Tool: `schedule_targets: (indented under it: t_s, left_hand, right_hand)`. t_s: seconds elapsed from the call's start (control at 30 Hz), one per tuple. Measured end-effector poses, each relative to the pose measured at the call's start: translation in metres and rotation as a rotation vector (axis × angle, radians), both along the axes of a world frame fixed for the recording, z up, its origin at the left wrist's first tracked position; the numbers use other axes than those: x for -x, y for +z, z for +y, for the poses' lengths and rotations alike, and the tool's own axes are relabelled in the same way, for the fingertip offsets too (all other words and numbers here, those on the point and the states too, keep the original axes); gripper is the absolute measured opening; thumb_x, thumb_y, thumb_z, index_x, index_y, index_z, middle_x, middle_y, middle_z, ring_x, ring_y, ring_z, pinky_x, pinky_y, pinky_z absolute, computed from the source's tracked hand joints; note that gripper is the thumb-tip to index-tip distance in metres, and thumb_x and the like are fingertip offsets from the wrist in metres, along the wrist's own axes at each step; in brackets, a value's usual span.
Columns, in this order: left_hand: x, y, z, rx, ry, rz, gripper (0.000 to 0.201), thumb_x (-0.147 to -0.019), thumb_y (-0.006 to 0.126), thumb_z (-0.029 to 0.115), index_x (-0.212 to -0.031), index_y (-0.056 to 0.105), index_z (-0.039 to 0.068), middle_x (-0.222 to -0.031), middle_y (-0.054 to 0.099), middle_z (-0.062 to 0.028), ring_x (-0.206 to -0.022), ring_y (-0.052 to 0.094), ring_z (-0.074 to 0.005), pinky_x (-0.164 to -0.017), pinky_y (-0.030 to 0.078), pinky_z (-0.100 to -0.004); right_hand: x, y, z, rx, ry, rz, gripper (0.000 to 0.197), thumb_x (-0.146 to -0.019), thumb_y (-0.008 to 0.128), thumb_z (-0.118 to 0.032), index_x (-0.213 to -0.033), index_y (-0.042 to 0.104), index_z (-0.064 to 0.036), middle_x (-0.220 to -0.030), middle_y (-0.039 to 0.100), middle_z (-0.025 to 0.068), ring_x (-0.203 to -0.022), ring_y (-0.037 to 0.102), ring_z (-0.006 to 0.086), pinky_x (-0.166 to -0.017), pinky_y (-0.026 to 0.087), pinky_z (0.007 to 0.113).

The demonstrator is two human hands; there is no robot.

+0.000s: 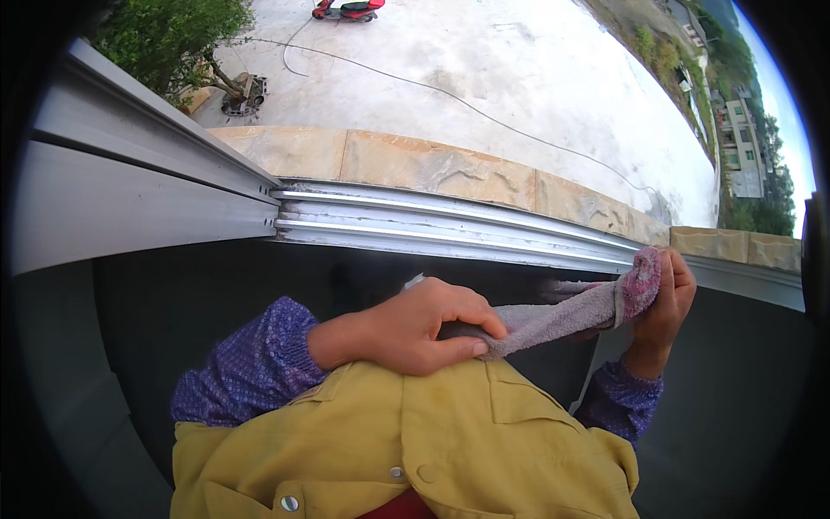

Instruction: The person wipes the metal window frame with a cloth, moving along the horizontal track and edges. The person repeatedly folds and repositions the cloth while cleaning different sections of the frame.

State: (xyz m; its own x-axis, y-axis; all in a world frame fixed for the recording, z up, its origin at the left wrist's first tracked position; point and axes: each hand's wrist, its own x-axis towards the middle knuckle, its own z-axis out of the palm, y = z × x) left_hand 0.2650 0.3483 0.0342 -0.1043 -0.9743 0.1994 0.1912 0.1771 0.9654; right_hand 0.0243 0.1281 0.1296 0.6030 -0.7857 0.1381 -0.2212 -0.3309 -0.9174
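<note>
A grey-and-pink towel (562, 317) is stretched between my two hands, above a dark glossy surface and close to my yellow jacket. Its left end is pinched between the thumb and fingers of my left hand (424, 324). At the other end, my right hand (673, 298) grips a bunched pink part, held higher and near the window track. Under my left hand a small white piece (413, 281) peeks out; what it is I cannot tell. Just beyond the towel runs the silvery metal sliding-window track (432, 218), with dark dirt at its left end.
A pale window frame (147, 190) rises at the left. Beyond the track lies a stone sill (441, 164). Outside are a light concrete yard (519, 78) with a long cable (450, 93), a red scooter (347, 10), a leafy tree (164, 39) and a distant building (742, 147).
</note>
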Motion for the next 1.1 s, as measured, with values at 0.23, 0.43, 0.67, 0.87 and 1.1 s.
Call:
schedule_targets:
  t_s: [0.23,0.43,0.67,0.87,1.1]
  left_hand:
    - [-0.021,0.006,0.045,-0.007,0.153,0.018,0.021,-0.085,0.068,0.002,-0.106,0.07,-0.003,-0.095,0.07,-0.0136,-0.084,0.067,-0.022,-0.076,0.052,-0.0312]
    - [-0.024,0.008,0.08,-0.079,0.379,-0.014,0.018,-0.085,0.068,0.001,-0.101,0.068,-0.005,-0.091,0.069,-0.0126,-0.082,0.066,-0.0205,-0.075,0.05,-0.0294]
    - [-0.013,0.007,0.079,-0.076,0.448,-0.016,0.017,-0.084,0.068,0.0,-0.101,0.067,-0.005,-0.09,0.068,-0.0121,-0.082,0.066,-0.0197,-0.075,0.05,-0.0289]
    - [0.001,-0.004,0.056,-0.014,0.413,-0.078,0.022,-0.083,0.068,0.004,-0.103,0.067,-0.004,-0.093,0.068,-0.0149,-0.084,0.066,-0.0274,-0.076,0.051,-0.0332]
    - [0.013,-0.015,0.018,0.014,0.301,-0.139,0.025,-0.084,0.067,0.005,-0.108,0.068,-0.004,-0.1,0.07,-0.0168,-0.093,0.069,-0.0305,-0.082,0.054,-0.0356]
  right_hand:
    - [-0.119,0.018,0.025,0.487,0.32,0.113,0.018,-0.09,0.076,-0.013,-0.084,0.067,0.0001,-0.072,0.058,0.0018,-0.063,0.051,0.0093,-0.057,0.039,0.024]
    - [-0.194,-0.096,0.054,0.759,0.755,0.342,0.035,-0.08,0.068,-0.008,-0.115,0.063,-0.0095,-0.092,0.061,0.0082,-0.093,0.062,0.0302,-0.069,0.054,0.043]
    - [-0.211,-0.095,0.059,0.913,0.85,0.632,0.031,-0.075,0.064,-0.009,-0.105,0.057,-0.0067,-0.091,0.061,0.0087,-0.092,0.061,0.0305,-0.066,0.053,0.046]
    - [-0.161,-0.082,0.021,0.885,0.811,0.947,0.039,-0.075,0.066,-0.009,-0.111,0.052,-0.0065,-0.097,0.064,0.0116,-0.098,0.064,0.0337,-0.071,0.054,0.048]
    - [-0.115,-0.068,-0.027,0.839,0.845,0.974,0.038,-0.075,0.067,-0.005,-0.109,0.053,-0.0063,-0.095,0.066,0.0173,-0.085,0.066,0.0392,-0.071,0.053,0.047]
